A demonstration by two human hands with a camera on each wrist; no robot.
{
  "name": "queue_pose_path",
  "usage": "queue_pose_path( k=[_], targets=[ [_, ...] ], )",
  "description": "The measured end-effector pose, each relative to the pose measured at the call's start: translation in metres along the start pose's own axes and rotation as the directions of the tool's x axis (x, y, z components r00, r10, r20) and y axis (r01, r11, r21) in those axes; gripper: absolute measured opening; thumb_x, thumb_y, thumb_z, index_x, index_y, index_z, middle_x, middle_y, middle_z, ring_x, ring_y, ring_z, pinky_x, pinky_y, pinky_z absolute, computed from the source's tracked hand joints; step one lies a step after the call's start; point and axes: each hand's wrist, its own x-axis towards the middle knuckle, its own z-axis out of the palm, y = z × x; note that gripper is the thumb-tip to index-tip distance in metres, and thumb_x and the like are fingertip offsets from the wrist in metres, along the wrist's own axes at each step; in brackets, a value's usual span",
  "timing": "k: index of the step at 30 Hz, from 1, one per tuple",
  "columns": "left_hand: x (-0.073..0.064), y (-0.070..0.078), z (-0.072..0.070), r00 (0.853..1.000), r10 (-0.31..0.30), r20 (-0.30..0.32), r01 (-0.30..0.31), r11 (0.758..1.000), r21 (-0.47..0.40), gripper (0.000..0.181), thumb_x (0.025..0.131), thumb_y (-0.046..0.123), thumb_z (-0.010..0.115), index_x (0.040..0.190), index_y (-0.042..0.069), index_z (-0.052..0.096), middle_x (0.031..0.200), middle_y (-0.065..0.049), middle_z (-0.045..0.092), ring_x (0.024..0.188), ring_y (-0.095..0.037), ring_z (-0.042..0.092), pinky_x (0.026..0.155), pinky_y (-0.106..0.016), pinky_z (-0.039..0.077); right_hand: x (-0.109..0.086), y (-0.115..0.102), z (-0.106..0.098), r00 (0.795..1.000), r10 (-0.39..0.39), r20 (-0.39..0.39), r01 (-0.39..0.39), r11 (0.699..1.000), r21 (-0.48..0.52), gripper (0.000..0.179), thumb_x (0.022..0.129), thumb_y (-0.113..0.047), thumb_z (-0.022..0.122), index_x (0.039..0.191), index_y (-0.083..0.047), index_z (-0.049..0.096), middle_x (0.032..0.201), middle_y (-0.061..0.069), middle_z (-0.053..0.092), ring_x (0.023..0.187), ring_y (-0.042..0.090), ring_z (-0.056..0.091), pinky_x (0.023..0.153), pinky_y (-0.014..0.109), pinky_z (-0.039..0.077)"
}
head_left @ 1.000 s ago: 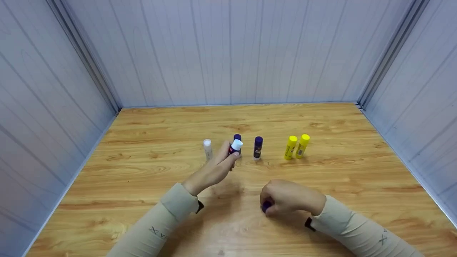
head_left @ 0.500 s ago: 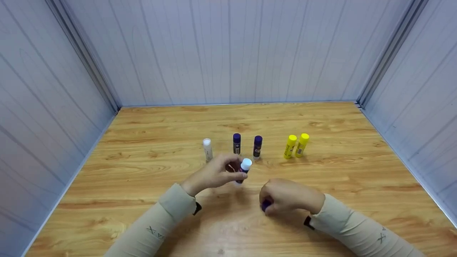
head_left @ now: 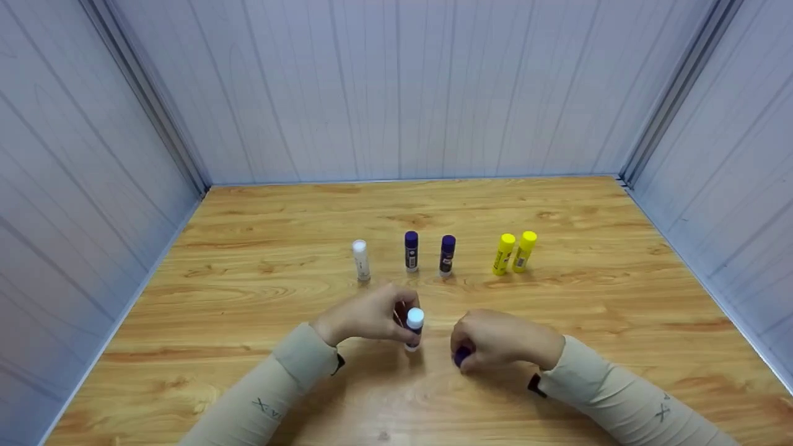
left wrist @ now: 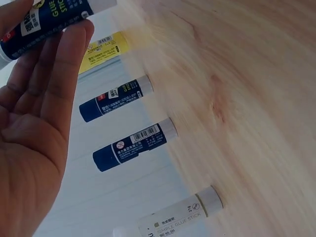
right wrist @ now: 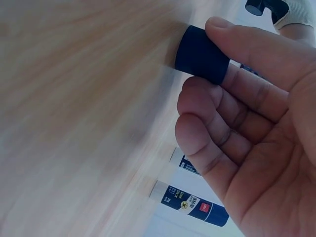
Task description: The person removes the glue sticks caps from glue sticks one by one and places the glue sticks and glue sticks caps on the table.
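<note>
My left hand grips a dark blue glue stick between thumb and fingers. In the head view it stands almost upright, its white top showing and no blue cap on it. Whether its base touches the table cannot be told. To the right, my right hand pinches a dark blue cap between thumb and forefinger, low at the tabletop. Behind the hands stand a white glue stick, two capped blue glue sticks, one left and one right.
Two yellow glue sticks, a nearer one and a farther one, stand close together at the right. All rest on a wood-grain table. Pale panel walls enclose its back and sides.
My left hand has brought the blue glue stick down and nearer from in front of the upright row, closer to the right hand. The right hand and its cap have stayed in place.
</note>
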Motion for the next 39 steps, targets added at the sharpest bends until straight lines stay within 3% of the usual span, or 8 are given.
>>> queue_pose_path(
  k=[8,16,32,39],
  targets=[
    [-0.003,0.0,0.005,0.996,-0.023,0.09,0.02,0.999,0.032,0.025,0.083,0.013,0.094,0.09,0.01,0.07,0.092,0.007,0.072,0.083,-0.002,0.065,0.078,-0.022,0.058,0.0,0.0,-0.001,0.999,0.028,0.016,-0.028,1.0,0.008,0.013,0.086,-0.015,0.089,0.098,-0.013,0.083,0.087,-0.005,0.077,0.076,0.0,0.061,0.073,0.022,0.054],
    [-0.003,0.0,0.008,0.994,-0.016,0.112,0.005,0.995,0.098,0.029,0.082,0.013,0.095,0.09,0.012,0.067,0.092,0.008,0.07,0.082,-0.001,0.062,0.077,-0.021,0.056,-0.001,-0.001,-0.002,0.999,0.05,0.019,-0.05,0.999,0.017,0.015,0.087,-0.016,0.09,0.099,-0.012,0.083,0.087,-0.005,0.077,0.076,0.0,0.061,0.073,0.022,0.054],
    [-0.004,0.001,0.007,0.988,-0.043,0.147,0.036,0.998,0.051,0.028,0.082,0.012,0.093,0.094,0.013,0.068,0.094,0.011,0.069,0.086,-0.002,0.064,0.08,-0.022,0.057,-0.001,0.0,-0.001,1.0,0.011,0.005,-0.011,1.0,0.019,0.012,0.086,-0.014,0.089,0.096,-0.012,0.082,0.084,-0.007,0.076,0.073,-0.003,0.059,0.07,0.019,0.052],
    [-0.007,0.003,-0.006,0.978,-0.076,0.196,0.073,0.997,0.019,0.031,0.084,0.011,0.092,0.107,0.012,0.071,0.102,0.006,0.073,0.092,-0.007,0.068,0.084,-0.024,0.06,-0.001,0.0,-0.002,1.0,0.024,0.014,-0.024,1.0,0.016,0.014,0.087,-0.015,0.09,0.098,-0.011,0.083,0.087,-0.005,0.077,0.074,-0.001,0.061,0.071,0.02,0.053]
  ],
)
